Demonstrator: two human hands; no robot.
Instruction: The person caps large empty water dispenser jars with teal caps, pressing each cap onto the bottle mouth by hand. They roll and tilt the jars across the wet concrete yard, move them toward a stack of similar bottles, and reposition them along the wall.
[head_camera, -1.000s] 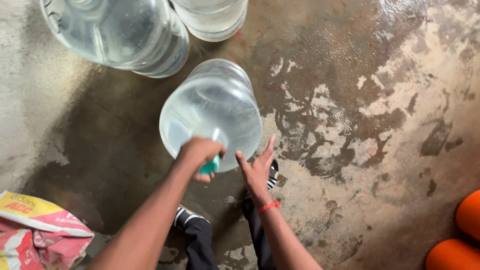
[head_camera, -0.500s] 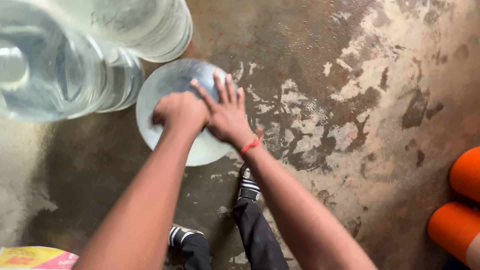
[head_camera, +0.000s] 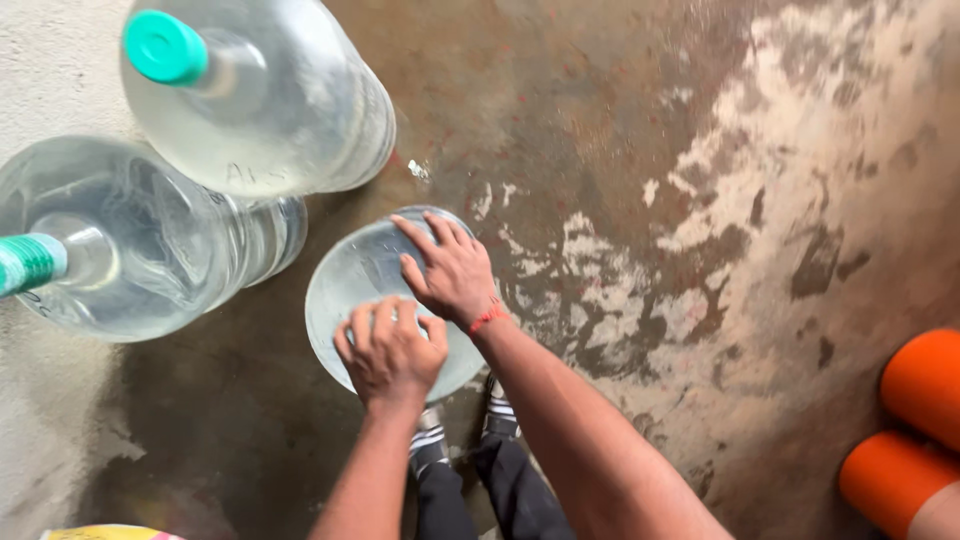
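A large clear water jug (head_camera: 350, 285) stands upright on the wet concrete floor just in front of my feet. My left hand (head_camera: 390, 352) is closed around its top, hiding the neck and cap. My right hand (head_camera: 452, 270) lies flat, fingers spread, on the jug's shoulder; a red band circles that wrist. Two more clear jugs with teal caps stand to the left: one at the back (head_camera: 265, 95) and one nearer the left edge (head_camera: 140, 240).
The floor (head_camera: 650, 150) is stained, patchy concrete, wet in the middle. Two orange rounded objects (head_camera: 915, 420) sit at the right edge. A yellow bag corner (head_camera: 100, 532) shows at the bottom left. My striped shoes (head_camera: 455, 435) are below the jug.
The view has moved closer over the jug. My right hand went from hovering beside the jug to lying flat on its shoulder. My left hand stays closed on the top.
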